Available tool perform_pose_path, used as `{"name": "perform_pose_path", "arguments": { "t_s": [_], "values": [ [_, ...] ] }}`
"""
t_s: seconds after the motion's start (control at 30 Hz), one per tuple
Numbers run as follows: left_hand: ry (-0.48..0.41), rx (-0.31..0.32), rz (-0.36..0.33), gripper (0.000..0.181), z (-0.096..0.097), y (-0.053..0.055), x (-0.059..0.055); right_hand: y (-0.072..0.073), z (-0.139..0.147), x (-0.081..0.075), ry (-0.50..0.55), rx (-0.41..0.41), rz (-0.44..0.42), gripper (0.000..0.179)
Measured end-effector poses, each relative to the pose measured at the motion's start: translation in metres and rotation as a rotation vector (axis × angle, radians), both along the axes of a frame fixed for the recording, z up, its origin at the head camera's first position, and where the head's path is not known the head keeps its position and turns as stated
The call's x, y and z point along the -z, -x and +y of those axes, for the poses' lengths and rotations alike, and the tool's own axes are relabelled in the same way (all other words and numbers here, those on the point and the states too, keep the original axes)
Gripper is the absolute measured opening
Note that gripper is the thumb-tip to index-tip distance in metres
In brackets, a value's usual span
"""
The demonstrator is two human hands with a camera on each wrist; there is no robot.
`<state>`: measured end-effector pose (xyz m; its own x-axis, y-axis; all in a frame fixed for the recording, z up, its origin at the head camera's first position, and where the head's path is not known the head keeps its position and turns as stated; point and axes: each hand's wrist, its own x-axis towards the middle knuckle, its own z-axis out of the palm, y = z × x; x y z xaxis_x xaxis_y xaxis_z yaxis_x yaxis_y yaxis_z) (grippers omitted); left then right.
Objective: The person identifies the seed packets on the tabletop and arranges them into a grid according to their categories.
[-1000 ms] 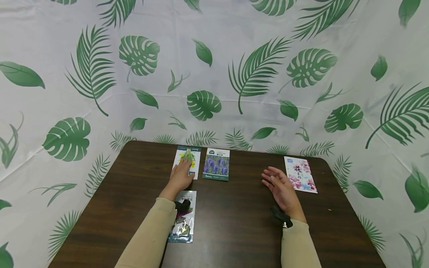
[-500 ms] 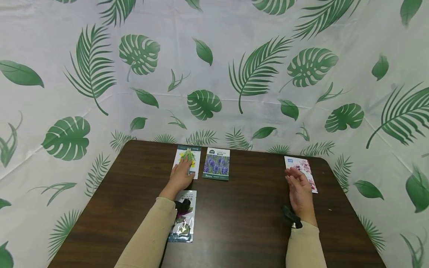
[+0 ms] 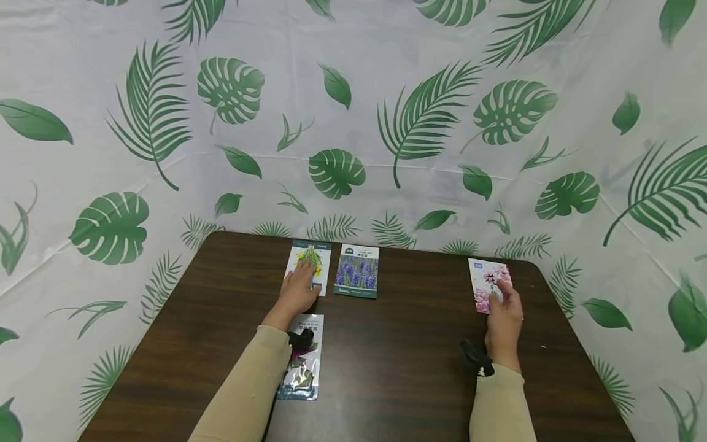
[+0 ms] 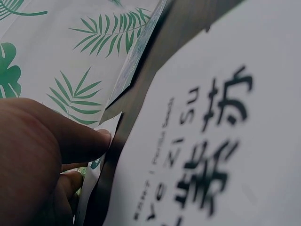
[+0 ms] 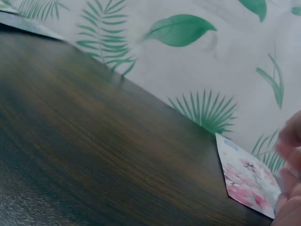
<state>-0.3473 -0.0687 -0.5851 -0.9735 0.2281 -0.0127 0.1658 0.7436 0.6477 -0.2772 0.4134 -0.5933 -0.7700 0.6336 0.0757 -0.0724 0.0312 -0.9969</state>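
Note:
A seed packet with yellow flowers [image 3: 311, 252] lies at the back left of the table, and my left hand [image 3: 295, 294] rests on it with extended fingers. In the left wrist view the thumb [image 4: 89, 141] touches that packet's near edge. At the right, my right hand [image 3: 505, 325] grips the lower right side of a pink blossom seed packet [image 3: 485, 279], covering its lower right corner. The right wrist view shows this packet [image 5: 247, 179] bowed at the edge by my fingers [image 5: 292, 157]. Below my left wrist lies a silver perilla seed packet [image 3: 308, 371], its printed top [image 4: 188, 155] close to the left wrist camera.
A seed packet with purple flowers [image 3: 356, 273] lies just right of the yellow one. The dark wooden table [image 3: 397, 368] meets a white leaf-print cloth [image 3: 276, 92] at the back and sides. A tiny pale speck [image 3: 544, 347] is on the table's right part.
My right hand has moved right to the pink blossom packet, and its fingers have closed on the packet's right side. My left hand stays still on the yellow flower packet.

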Motion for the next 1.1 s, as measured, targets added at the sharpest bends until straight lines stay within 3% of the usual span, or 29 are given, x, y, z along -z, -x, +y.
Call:
{"name": "perform_pose_path", "arguments": {
  "t_s": [0.17,0.37,0.63,1.1],
  "values": [
    [-0.002,0.006,0.009,0.065,-0.001,0.001,0.001,0.002,-0.001,0.001,-0.117,-0.023,-0.136,0.049],
    [-0.002,0.007,0.015,0.066,-0.001,0.003,0.002,0.003,-0.005,0.000,-0.265,-0.016,-0.211,0.045],
    [-0.007,0.005,0.008,0.067,0.000,0.001,0.002,0.003,-0.009,0.001,-0.425,-0.012,-0.179,0.040],
    [-0.010,0.000,0.012,0.066,0.000,0.000,0.000,0.006,-0.010,0.006,-0.617,-0.054,-0.138,0.037]
  ]
}}
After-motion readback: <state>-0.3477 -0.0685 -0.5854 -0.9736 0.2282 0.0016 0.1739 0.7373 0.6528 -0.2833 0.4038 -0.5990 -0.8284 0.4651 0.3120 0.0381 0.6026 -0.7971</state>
